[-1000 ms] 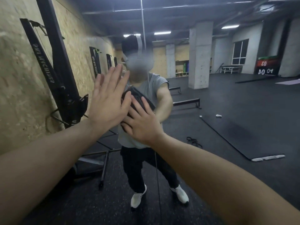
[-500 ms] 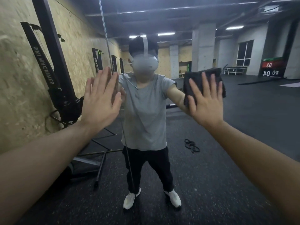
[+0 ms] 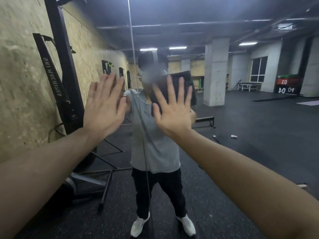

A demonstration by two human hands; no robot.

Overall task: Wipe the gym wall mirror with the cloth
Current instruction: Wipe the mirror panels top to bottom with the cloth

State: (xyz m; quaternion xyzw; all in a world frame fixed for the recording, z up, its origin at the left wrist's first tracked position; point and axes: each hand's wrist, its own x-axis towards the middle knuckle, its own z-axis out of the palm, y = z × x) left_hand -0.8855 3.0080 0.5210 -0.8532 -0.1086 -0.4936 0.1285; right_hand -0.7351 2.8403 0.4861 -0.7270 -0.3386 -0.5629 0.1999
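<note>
Glass of wall mirror [image 3: 250, 152] fills nearly whole view, vertical seam [image 3: 132, 49] at 12 o'clock. Reflected: dark rubber gym floor [image 3: 259, 161], 2 concrete pillars, 1 window at 2 o'clock, 2 ceiling strip lights lit. Chipboard wall [image 3: 20, 83] at 9 o'clock w/ black ski machine [image 3: 57, 80]. 2 bare forearms reaching fwd from 7 & 5 o'clock. Left hand [image 3: 105, 109] flat vs glass, fingers straight, slightly fanned. Right hand [image 3: 172, 112] fingers spread wide, pressing 1 dark cloth [image 3: 183, 80] onto mirror at centre, approx 1 o'clock of left hand.
</note>
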